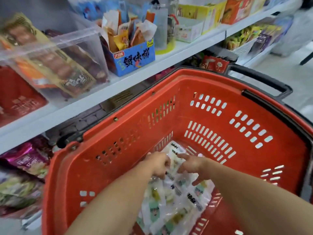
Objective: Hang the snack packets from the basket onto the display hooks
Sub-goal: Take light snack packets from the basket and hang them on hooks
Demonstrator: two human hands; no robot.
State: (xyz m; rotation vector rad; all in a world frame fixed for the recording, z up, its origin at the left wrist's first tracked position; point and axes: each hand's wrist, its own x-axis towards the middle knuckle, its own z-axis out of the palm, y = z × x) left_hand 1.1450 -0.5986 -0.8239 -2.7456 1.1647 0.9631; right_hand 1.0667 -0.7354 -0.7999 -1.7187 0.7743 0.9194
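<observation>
Where translucent white-and-green snack packets [176, 206] lie heaped on the floor of the red perforated plastic basket [220, 92], the left hand [159, 164] curls its fingers round the topmost one, while the right hand [193, 167] spreads its fingers wide, touching it. Beyond, a white shelf [101, 94] carries a blue cardboard carton [133, 60].

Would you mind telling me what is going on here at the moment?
A person is reaching into the red basket with both hands. The left hand grips the white snack packets piled at the bottom. The right hand touches the same pile, though whether it grips a packet is unclear. No display hooks are in view; a stocked shelf stands just behind the basket.
</observation>
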